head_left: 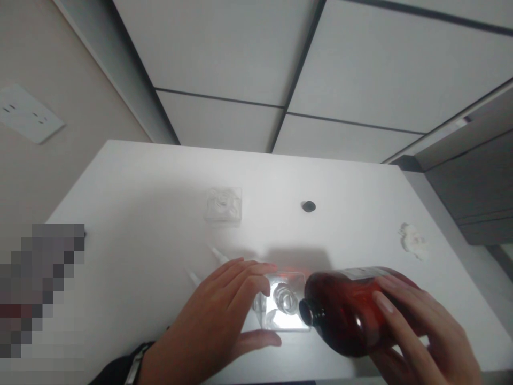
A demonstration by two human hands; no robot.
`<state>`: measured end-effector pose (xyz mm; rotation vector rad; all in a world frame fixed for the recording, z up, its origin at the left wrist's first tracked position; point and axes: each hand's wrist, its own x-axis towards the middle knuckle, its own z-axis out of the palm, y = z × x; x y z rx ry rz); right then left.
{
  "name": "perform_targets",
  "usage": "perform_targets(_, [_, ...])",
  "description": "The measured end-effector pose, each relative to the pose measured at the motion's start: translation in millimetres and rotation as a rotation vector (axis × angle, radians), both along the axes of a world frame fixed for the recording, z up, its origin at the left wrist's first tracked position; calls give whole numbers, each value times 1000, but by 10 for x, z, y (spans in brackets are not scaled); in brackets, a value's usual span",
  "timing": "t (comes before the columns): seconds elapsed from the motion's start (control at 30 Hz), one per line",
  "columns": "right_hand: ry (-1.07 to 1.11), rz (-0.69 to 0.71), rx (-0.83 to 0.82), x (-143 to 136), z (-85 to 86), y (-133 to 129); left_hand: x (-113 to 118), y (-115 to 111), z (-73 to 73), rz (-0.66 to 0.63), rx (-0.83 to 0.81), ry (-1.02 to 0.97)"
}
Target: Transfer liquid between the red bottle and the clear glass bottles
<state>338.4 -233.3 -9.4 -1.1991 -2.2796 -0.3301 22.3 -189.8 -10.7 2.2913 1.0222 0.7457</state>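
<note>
My right hand point(420, 326) is wrapped round a dark red-brown bottle point(348, 315) with a pale label. The bottle is tilted on its side, its uncapped black-rimmed mouth pointing left. Just left of that mouth is a clear square container point(288, 315) with a round opening on top. My left hand point(228, 305) grips the container from its left side, fingers behind and thumb in front. Whether any liquid is flowing, I cannot tell. Two thin pale pointed pieces point(218, 254) stick out behind the left hand, mostly hidden by it.
Farther back on the white table point(152, 198) sits a second clear square container point(223, 207). A small black cap point(309, 206) lies right of it. White fluffy material point(414, 241) is near the right edge. A wall socket point(30, 115) is at left, and pale panels stand behind the table.
</note>
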Motion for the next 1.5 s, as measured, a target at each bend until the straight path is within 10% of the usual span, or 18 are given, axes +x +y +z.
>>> perform_targets(0.63, [-6, 86, -13, -115, 163, 131, 20, 21, 44, -4, 9, -4])
perform_targets(1.5, [42, -83, 42, 43, -58, -33, -95, -16, -56, 3, 180, 66])
